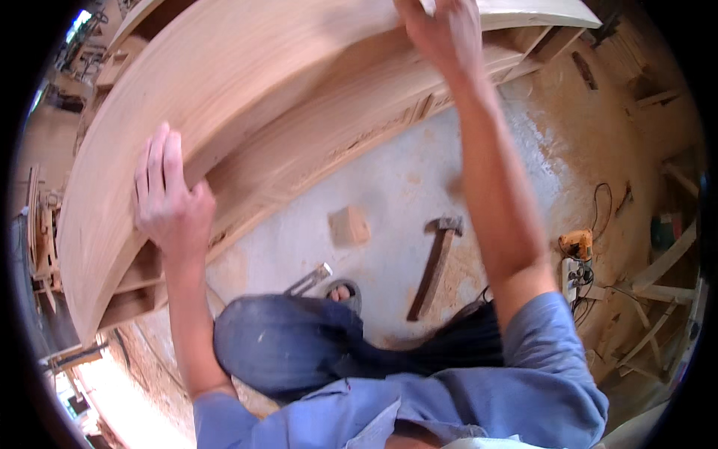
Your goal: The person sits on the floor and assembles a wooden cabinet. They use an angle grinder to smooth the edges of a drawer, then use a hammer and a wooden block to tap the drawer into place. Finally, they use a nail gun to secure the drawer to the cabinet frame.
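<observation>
Pale wood sweeps across the far left, and here you are with both hands on it: a long, curved board (247,52) lying over a wooden frame (314,153). Your left hand (173,206) rests flat and unclenched on the near part, fingers straight along the face, thumb down by the inner edge. Your right hand (451,41) is at the far right part, its fingertips out of view, so I can't tell whether it grips. It looks like a steadying job; to do it well, share the pressure evenly between both hands, mind that thumb near the gap, and feel for any rocking. And what a surface: fine grain, smooth bow, squarer shadowed compartments beneath. Down on the dusty grey floor (396,198) sits a chunky wooden block (349,227), and to its right a hammer (439,266), blunt metal head, straight wooden handle
</observation>
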The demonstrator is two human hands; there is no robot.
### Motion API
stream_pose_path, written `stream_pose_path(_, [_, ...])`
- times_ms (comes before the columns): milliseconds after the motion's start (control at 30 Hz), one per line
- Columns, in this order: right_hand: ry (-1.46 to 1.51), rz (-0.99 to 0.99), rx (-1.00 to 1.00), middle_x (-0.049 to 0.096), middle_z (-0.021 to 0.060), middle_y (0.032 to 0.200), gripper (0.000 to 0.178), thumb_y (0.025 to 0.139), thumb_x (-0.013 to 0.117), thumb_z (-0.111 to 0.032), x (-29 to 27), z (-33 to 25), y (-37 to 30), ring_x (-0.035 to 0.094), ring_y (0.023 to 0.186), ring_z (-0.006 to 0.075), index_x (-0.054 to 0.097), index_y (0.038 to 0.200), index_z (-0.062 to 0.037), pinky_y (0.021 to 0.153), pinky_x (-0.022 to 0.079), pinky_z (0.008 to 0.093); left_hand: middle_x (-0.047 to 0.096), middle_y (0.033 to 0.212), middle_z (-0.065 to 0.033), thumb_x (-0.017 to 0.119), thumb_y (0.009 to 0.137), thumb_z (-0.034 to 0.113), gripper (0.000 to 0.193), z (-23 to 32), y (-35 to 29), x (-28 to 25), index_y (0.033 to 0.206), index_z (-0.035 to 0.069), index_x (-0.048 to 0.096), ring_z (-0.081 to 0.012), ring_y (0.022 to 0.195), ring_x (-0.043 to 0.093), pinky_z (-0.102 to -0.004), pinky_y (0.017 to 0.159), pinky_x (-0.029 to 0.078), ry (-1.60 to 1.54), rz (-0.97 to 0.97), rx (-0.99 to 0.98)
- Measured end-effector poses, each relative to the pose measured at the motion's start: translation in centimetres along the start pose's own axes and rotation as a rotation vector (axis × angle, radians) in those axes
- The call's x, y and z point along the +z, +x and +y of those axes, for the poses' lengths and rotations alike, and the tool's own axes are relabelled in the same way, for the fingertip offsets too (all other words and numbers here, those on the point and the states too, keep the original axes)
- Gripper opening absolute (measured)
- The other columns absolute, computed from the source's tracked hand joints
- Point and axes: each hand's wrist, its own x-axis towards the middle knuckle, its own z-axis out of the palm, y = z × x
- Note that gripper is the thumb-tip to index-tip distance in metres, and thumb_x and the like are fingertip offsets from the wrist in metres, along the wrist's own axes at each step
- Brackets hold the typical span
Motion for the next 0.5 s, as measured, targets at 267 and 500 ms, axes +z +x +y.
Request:
stream_pose_path(267, [0.103,-0.01,-0.207,0.068,0.02,0.117,0.04,0.097,0.062,-0.034,0.8,1.5,-5.0,0.06,0.115,0.0389,0.07,0.114,0.0008,0.104,0.043,0.0481,0.071,0.127,-0.0054,0.073,0.065,-0.001,0.058,-0.6,-0.5,0.0,0.122,0.01,0.069,-0.0248,0.117,0.067,-0.0376,0.1,0.05,-0.047,0.067,-0.056])
stream_pose_path(500, [-0.324,-0.136,-0.547,0.045,0.02,0.141,0.087,0.094,0.046,-0.073,2.2,2.6,-4.9,0.04,0.133,0.0341,0.047,0.145,-0.0026,0.111,0.032,0.046,0.073,0.121,-0.0091,0.072,0.067,0.003,0.054,-3.9,-1.3,2.2,0.121,0.005,0.068,-0.0291,0.104,0.073,-0.0385,0.089,0.058,0.058,0.134,0.096])
